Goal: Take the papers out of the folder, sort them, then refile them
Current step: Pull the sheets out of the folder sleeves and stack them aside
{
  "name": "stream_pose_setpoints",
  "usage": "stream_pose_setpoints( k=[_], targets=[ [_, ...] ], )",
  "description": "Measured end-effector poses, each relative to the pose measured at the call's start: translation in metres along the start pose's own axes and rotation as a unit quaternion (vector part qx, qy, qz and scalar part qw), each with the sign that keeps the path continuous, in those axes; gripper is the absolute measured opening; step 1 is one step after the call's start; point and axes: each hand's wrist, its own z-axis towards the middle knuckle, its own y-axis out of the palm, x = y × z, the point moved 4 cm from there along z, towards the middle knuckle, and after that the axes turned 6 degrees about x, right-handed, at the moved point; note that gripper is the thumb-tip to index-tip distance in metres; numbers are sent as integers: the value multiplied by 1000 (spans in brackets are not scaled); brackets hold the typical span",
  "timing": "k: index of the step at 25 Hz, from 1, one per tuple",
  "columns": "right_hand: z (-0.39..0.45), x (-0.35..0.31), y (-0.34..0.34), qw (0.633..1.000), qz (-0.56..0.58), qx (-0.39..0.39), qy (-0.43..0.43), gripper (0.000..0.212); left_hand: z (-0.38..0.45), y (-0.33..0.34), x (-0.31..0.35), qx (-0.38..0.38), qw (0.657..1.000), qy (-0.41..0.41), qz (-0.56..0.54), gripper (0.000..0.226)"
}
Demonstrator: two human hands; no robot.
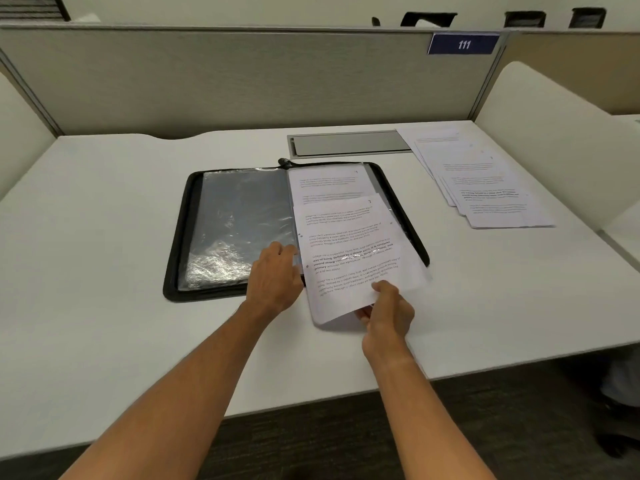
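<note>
A black zip folder lies open on the white desk, with clear plastic sleeves on its left half. A printed sheet sits in the right-hand sleeve. My right hand pinches the lower edge of another printed sheet, which lies tilted over the folder's right half and sticks out past its front edge. My left hand rests on the folder by the spine, its fingertips at the sheet's left edge. A fanned pile of printed papers lies on the desk to the right.
A grey cable-tray lid is set into the desk behind the folder. Partition walls close off the back and both sides. The desk's front edge runs just below my forearms, with dark carpet under it.
</note>
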Motion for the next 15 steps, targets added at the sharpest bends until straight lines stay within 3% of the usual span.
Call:
stream_pose_setpoints(
  k=[3,7,15],
  targets=[
    [-8,7,7,999,15,-34,6,31,-10,-5,-2,-18,1000,-10,3,36],
    [-22,-6,-4,998,14,-53,-18,24,-20,-7,-1,-33,999,-3,30,44],
    [-83,-104,-30,961,96,-231,-121,17,-45,-6,-3,-45,994,-27,100,58]
  ],
)
